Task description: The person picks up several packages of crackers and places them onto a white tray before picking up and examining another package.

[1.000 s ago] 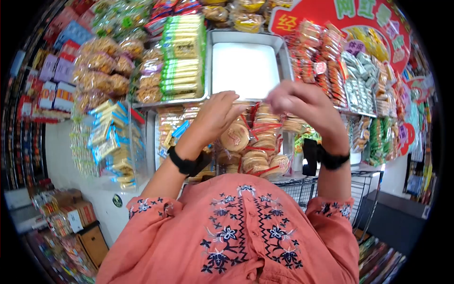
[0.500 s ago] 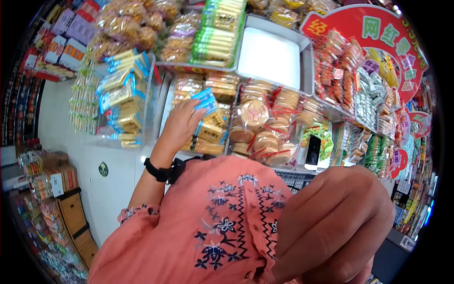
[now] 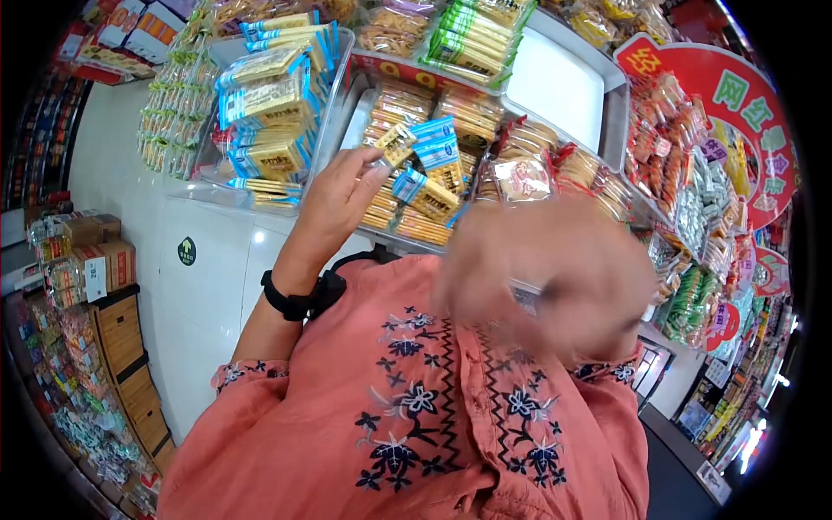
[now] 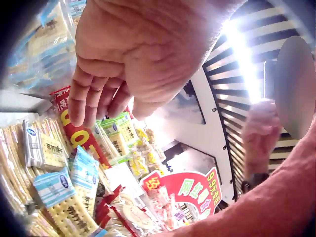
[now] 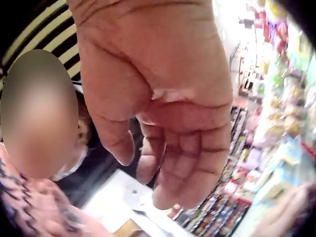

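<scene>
My left hand [image 3: 338,191] hovers at the left side of a bin of wrapped crackers, its fingers loosely bent. In the head view its fingertips overlap the edge of a small cracker packet [image 3: 395,145]. The left wrist view has the palm [image 4: 143,54] with nothing in it, and blue-and-clear cracker packets [image 4: 66,202] lying below. Those blue packets [image 3: 440,156] rest on top of plain cracker packs in the bin. My right hand [image 3: 550,277] is blurred, raised close to the head camera. Its palm [image 5: 163,98] is bare, with fingers relaxed and slightly curled.
Left of the bin stands a clear tub of blue cracker packets [image 3: 269,113]. Round biscuits in bags [image 3: 524,178] fill the neighbouring bin. A white-bottomed metal tray [image 3: 555,91] sits behind, beside green-wrapped packs [image 3: 477,43]. Red-wrapped snacks [image 3: 663,130] are farther right.
The head view has shifted and turned. From above the bins, my right hand has come up near the camera. My left hand has moved back from the blue packets, and more of them show.
</scene>
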